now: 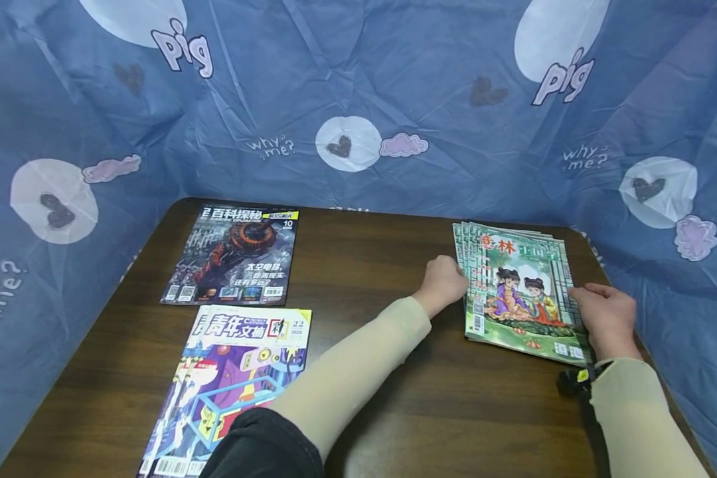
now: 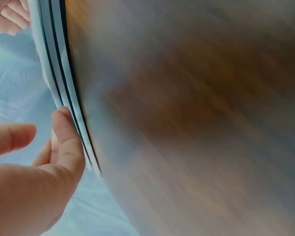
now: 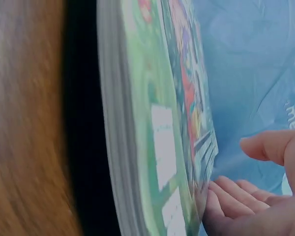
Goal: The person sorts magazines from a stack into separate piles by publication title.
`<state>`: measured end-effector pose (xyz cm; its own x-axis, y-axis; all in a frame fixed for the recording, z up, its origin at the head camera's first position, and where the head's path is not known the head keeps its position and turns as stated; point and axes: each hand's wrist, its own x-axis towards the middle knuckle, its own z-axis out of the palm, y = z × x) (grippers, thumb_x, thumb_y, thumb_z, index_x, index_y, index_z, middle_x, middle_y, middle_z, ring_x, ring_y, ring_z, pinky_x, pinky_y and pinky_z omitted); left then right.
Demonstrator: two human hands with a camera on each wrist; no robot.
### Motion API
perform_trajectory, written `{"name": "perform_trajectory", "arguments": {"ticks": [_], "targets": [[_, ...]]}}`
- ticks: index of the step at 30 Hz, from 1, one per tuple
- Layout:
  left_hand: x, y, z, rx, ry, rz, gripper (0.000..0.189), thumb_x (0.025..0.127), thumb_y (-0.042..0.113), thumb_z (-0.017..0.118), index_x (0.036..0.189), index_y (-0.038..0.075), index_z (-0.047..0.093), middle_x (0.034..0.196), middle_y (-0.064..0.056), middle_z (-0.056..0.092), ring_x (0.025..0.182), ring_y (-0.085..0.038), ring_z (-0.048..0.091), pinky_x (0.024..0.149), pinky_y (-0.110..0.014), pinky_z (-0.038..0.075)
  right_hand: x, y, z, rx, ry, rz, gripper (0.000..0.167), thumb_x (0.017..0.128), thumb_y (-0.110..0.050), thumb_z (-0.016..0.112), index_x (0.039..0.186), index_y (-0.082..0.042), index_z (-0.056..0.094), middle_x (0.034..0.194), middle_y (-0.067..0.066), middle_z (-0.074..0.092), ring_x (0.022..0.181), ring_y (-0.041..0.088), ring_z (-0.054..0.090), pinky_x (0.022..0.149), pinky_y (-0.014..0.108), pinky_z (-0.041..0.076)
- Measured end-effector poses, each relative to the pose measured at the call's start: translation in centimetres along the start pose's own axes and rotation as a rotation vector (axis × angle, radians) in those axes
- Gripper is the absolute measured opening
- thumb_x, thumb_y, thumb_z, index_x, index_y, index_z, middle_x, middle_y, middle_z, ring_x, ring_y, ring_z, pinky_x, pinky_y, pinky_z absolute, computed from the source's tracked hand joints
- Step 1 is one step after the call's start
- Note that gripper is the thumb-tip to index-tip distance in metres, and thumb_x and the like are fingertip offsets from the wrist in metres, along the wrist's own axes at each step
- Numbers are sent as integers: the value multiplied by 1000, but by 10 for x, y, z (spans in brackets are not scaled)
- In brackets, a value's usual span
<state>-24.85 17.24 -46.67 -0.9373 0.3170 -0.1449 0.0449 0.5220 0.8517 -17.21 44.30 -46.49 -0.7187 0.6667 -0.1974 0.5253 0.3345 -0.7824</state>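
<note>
A stack of green magazines (image 1: 522,292), its top cover picturing two cartoon children, lies at the right of the table in the head view. The copies at its left side are slightly fanned. My left hand (image 1: 443,284) touches the stack's left edge with its fingers; in the left wrist view the thumb stands apart from the magazines (image 2: 56,59). At the opposite edge is my right hand (image 1: 611,317). Its fingers rest against the side of the stack in the right wrist view, where the thumb (image 3: 265,145) is raised clear of the cover (image 3: 160,88).
A dark science magazine (image 1: 236,255) lies at the table's back left. Nearer, colourful magazines (image 1: 257,325) overlap in a pile, partly hidden by my left sleeve (image 1: 263,445). Blue printed cloth (image 1: 358,79) hangs behind and beside the brown table (image 1: 394,398).
</note>
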Motion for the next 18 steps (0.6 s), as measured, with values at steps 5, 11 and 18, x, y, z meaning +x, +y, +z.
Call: {"name": "perform_trajectory", "arguments": {"ticks": [5,11,18], "targets": [[-6,-5,-14,-60,43,61,48,90,-3,57,51,14,35,42,3,25,39,-11,17,43,-27,22,-8,-6,4,43,6,-9,72,98,-35,64,156,-1,37,152,19,44,136,36,46,106,50,43],[-19,-7,-39,-114,82,137,18,97,5,59,105,-4,72,44,3,40,40,-10,30,66,-28,44,-18,-18,8,74,10,-15,77,97,-39,66,158,-5,33,155,16,42,139,32,44,109,47,41],[-43,-10,-64,-85,131,182,37,99,12,61,133,-5,61,91,-7,64,71,-12,54,76,-31,49,-35,-36,13,126,-28,-58,81,96,-42,67,160,-7,30,156,16,41,140,31,43,110,47,39]]}}
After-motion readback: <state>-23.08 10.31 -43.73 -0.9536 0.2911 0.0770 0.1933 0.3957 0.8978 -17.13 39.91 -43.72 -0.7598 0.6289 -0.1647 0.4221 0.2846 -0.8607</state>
